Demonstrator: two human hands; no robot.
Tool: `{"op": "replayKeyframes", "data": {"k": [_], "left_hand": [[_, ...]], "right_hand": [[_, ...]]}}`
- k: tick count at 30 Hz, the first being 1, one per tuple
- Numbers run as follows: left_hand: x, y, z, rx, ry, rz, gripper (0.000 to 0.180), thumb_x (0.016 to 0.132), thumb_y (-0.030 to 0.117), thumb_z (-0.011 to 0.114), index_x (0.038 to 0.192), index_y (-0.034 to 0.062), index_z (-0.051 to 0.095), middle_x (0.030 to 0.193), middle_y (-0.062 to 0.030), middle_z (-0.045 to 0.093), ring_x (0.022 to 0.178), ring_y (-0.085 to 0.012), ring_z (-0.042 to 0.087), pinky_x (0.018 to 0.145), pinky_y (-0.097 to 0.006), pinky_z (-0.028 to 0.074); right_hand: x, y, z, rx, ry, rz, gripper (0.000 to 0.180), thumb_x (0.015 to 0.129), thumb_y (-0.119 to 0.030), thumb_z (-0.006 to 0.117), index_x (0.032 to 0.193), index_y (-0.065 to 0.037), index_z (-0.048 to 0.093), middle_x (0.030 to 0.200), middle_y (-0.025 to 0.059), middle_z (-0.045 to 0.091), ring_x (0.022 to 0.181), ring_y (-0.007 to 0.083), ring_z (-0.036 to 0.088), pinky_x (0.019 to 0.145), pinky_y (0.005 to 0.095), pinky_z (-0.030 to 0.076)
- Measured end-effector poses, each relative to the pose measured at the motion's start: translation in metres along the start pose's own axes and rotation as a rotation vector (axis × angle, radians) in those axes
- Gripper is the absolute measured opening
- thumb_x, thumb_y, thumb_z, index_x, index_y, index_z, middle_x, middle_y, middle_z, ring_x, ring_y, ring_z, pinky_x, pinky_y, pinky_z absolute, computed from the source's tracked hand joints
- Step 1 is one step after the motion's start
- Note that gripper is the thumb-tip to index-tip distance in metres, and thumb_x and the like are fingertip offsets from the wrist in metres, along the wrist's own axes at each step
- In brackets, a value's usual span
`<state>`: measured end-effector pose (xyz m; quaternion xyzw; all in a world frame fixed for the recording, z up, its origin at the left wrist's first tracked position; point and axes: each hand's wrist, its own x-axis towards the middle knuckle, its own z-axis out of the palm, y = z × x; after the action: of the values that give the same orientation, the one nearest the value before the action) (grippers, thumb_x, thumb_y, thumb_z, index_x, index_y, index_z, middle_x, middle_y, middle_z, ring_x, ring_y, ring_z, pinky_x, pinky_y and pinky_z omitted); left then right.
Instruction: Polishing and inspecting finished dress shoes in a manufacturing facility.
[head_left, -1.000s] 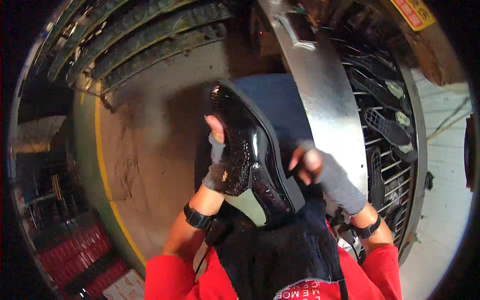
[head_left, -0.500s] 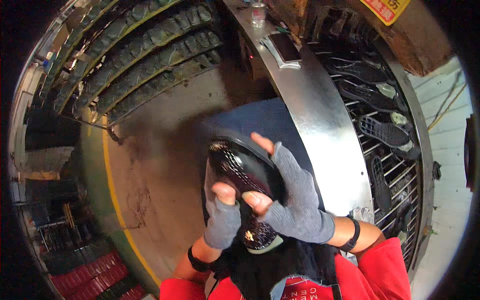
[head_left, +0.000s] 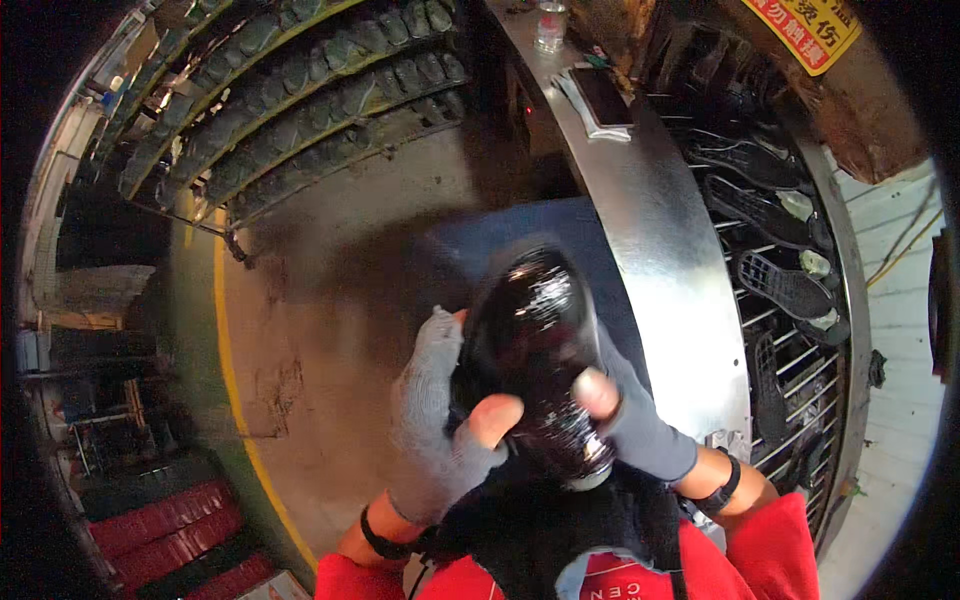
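The shoe [head_left: 540, 370], black and glossy, sits just below the middle of the picture, held up in front of the person's chest with its rounded toe pointing toward 12 o'clock. The left hand [head_left: 440, 420], in a grey fingerless glove, is clamped on the shoe from 9 o'clock, its bare thumb pressed across the upper. The right hand [head_left: 625, 410], gloved the same way, is closed on the shoe from 3 o'clock, a bare fingertip resting on the upper near the opening. A black cloth [head_left: 550, 530] lies under the shoe's heel at 6 o'clock, over the red sleeves [head_left: 770, 550]. Behind the shoe is a dark blue desk [head_left: 480, 250]. A curved metal shelf [head_left: 660, 240] runs from 12 to 4 o'clock, with shoe soles [head_left: 790, 285] on wire racks beyond it. Rows of soles [head_left: 300, 90] fill racks at 10 to 11 o'clock, above a floor with a yellow line [head_left: 235, 400].
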<state>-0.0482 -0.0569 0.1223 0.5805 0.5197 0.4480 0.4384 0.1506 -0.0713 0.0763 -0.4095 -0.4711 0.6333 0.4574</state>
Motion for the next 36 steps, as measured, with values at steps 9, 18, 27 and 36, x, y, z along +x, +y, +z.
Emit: {"op": "replayKeyframes", "data": {"k": [9,18,27,36], "left_hand": [[0.106,0.017,0.028,-0.286,-0.351,0.156,0.065,0.115,0.043,0.037,0.074,0.0011,0.063,0.082,-0.0121,0.067,0.089,-0.0237,0.066,0.093,-0.035,0.049],[0.084,-0.046,0.053,-0.564,-0.119,0.05,0.042,0.11,0.038,0.051,0.129,0.0043,0.067,0.106,-0.0017,0.061,0.098,-0.0073,0.053,0.087,-0.023,0.041],[0.07,-0.082,0.049,-0.164,0.197,0.195,0.06,0.11,0.033,0.047,0.16,0.0002,0.038,0.137,-0.0083,0.055,0.12,-0.0169,0.049,0.111,-0.033,0.037],[0.002,-0.177,0.054,-0.939,-0.052,-0.612,0.068,0.112,0.045,0.048,0.166,0.008,0.028,0.153,-0.0126,0.051,0.136,-0.0177,0.05,0.116,-0.035,0.04]], "right_hand": [[0.028,0.007,-0.035,0.752,-0.234,0.489,0.061,0.1,-0.042,0.067,0.141,0.002,0.055,0.119,0.0163,0.071,0.096,0.0221,0.076,0.088,0.0327,0.064],[-0.041,0.044,-0.06,0.192,0.069,0.492,0.063,0.1,-0.036,0.07,0.151,-0.004,0.052,0.135,0.0086,0.067,0.119,0.0187,0.066,0.105,0.0336,0.052],[0.015,0.022,-0.023,0.47,0.107,0.558,0.039,0.1,-0.031,0.068,0.125,-0.001,0.068,0.099,0.0072,0.076,0.078,0.0194,0.076,0.072,0.0326,0.064],[0.075,0.106,-0.028,0.149,0.248,0.333,0.028,0.103,-0.038,0.065,0.106,-0.01,0.067,0.087,0.0015,0.072,0.072,0.0115,0.071,0.065,0.0263,0.058]]}}
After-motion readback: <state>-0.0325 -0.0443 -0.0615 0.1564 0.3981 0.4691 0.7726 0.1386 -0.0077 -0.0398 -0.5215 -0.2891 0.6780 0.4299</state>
